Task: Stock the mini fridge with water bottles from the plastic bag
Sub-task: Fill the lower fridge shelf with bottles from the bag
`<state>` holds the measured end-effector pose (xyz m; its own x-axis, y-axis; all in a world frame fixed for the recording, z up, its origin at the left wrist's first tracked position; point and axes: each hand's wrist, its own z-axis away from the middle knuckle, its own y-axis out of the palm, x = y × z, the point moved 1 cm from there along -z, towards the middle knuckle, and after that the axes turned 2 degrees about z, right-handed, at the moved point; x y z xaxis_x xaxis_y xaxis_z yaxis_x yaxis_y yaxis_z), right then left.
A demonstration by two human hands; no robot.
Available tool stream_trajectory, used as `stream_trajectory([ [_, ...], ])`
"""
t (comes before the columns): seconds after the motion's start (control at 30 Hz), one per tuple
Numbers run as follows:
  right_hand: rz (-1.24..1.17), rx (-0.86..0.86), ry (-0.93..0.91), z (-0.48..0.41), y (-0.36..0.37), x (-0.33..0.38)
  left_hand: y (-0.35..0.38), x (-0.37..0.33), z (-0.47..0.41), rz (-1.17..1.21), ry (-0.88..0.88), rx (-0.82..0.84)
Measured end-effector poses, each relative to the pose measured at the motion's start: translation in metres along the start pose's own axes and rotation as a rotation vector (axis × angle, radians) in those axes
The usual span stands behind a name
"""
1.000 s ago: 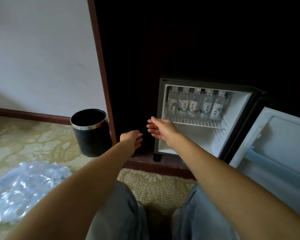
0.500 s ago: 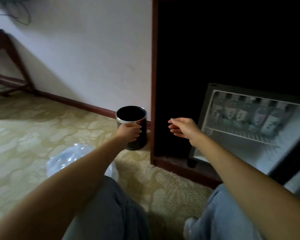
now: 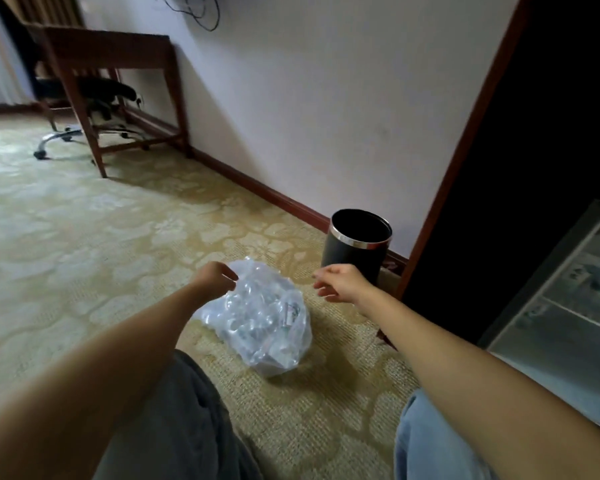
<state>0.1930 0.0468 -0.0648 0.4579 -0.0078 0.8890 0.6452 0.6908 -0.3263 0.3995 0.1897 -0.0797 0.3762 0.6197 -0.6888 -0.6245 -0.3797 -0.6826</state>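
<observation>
A clear plastic bag (image 3: 261, 317) full of water bottles lies on the patterned carpet between my knees. My left hand (image 3: 214, 277) hovers at the bag's upper left edge with fingers loosely curled, holding nothing that I can see. My right hand (image 3: 340, 282) hangs in the air to the right of the bag, fingers relaxed and empty. The open mini fridge (image 3: 565, 289) shows blurred at the far right edge, its wire shelf and bottles barely readable.
A black waste bin (image 3: 355, 249) with a chrome rim stands just beyond my right hand by the wall. A dark cabinet side (image 3: 520, 133) rises on the right. A wooden desk (image 3: 108, 60) and office chair (image 3: 94, 95) stand far left.
My view has swung left from the fridge to the bag. Both hands moved left with it, and the left hand now reaches the bag's edge.
</observation>
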Motion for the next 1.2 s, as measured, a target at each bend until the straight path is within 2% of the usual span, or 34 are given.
stream_trajectory([
  [0.1,0.108,0.099,0.032,-0.011,0.025,0.007,0.007,0.005,-0.005,-0.090,0.050,0.011],
  [0.33,0.224,0.093,0.063,-0.051,0.038,-0.013,0.051,-0.010,-0.038,-0.244,0.219,0.175],
  [0.4,0.253,0.090,0.113,-0.064,0.041,-0.029,0.059,-0.004,-0.050,-0.360,0.247,0.237],
  [0.53,0.180,0.022,0.216,-0.092,0.051,-0.062,0.074,0.032,-0.069,-0.743,0.256,0.384],
  [0.63,0.197,0.047,0.253,-0.116,0.061,-0.085,0.091,0.054,-0.084,-0.862,0.249,0.480],
  [0.83,0.218,-0.021,0.273,-0.182,0.091,-0.116,0.132,0.054,-0.132,-0.901,0.372,0.454],
  [0.9,0.268,-0.046,0.231,-0.205,0.109,-0.123,0.145,0.048,-0.152,-0.919,0.360,0.425],
  [1.0,0.483,-0.044,0.175,-0.230,0.137,-0.140,0.168,0.053,-0.178,-0.958,0.440,0.405],
  [1.1,0.572,-0.130,0.125,-0.242,0.156,-0.167,0.195,0.078,-0.195,-0.943,0.491,0.389],
  [1.2,0.580,-0.243,0.001,-0.246,0.166,-0.196,0.218,0.098,-0.208,-0.962,0.552,0.302],
])
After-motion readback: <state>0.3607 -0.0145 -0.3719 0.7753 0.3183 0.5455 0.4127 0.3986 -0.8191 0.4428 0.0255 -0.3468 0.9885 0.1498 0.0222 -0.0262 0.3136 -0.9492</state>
